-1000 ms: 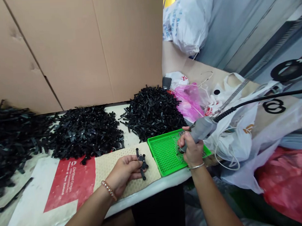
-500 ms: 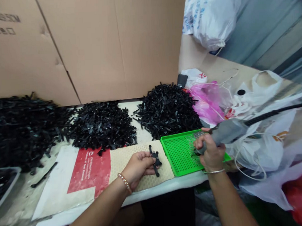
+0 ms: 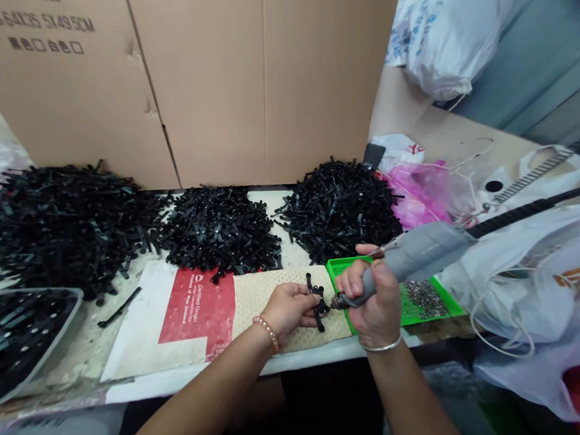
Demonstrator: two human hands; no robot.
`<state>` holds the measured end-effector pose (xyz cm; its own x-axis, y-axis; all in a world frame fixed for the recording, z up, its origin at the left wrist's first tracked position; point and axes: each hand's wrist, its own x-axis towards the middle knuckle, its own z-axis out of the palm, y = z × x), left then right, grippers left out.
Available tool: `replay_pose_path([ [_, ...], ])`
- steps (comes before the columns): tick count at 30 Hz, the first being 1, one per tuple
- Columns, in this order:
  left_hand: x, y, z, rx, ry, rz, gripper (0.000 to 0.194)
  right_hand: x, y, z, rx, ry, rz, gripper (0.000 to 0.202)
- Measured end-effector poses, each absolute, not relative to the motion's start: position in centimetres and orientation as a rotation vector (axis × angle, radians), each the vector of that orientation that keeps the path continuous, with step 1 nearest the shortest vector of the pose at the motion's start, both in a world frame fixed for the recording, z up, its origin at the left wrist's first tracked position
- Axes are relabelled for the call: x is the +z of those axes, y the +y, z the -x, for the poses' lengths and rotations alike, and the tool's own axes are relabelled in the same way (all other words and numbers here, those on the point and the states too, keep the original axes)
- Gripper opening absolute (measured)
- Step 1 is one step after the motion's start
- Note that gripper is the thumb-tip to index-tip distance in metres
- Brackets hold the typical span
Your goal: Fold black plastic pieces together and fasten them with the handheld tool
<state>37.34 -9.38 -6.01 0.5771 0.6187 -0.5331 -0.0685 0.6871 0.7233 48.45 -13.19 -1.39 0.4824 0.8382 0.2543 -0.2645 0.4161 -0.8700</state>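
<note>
Black part [image 3: 317, 292], with several arms, sits right of the frame's lower centre, over the beige end of the mat [image 3: 255, 309]. Left hand [image 3: 289, 310] is nearly closed, pinching it between thumb and fingers. Right hand [image 3: 375, 300], just beside at lower right, is wrapped firmly around the grey driver [image 3: 421, 253], whose tip points left at the part's right edge; I cannot tell if they touch. Under that hand lies the green tray [image 3: 337, 267], small metal pieces [image 3: 424, 298] gathered at its right end. Across the middle of the frame stand a left pile [image 3: 69, 227], middle pile [image 3: 218, 230] and right pile [image 3: 342, 209] of black pieces, before a cardboard box [image 3: 217, 86]. At lower left, a clear tub [image 3: 77, 302] holds more.
</note>
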Motion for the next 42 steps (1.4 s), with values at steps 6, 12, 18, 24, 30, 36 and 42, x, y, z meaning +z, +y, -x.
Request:
replay_pose_path([
  [6,-6.39,-9.35,-37.47,0.442,0.879,-0.724,0.013,-1.66,-13.2,-48.83,0.779,-0.726,0.877,0.023],
  [12,-6.32,-9.39,-37.44,0.447,0.873,-0.729,0.008,-1.76,-13.17,-48.59,0.795,-0.694,0.842,0.021],
  [18,-6.3,-9.41,-37.5,0.441,0.874,-0.726,0.006,-2.14,-13.01,-48.62,0.805,-0.716,0.838,0.024],
  [24,-6.07,-9.38,-37.46,0.432,0.886,-0.714,0.009,-2.44,-12.92,-48.69,0.789,-0.728,0.83,0.021],
  [30,-5.82,-9.37,-37.52,0.424,0.897,-0.725,0.003,-2.5,-12.97,-48.68,0.792,-0.748,0.816,0.021],
  [36,-5.9,-9.34,-37.55,0.426,0.899,-0.717,0.004,-2.41,-13.11,-48.74,0.791,-0.755,0.793,0.021],
  [42,-5.85,-9.38,-37.57,0.431,0.916,-0.724,0.003,-2.42,-13.07,-48.74,0.76,-0.807,0.818,0.02],
])
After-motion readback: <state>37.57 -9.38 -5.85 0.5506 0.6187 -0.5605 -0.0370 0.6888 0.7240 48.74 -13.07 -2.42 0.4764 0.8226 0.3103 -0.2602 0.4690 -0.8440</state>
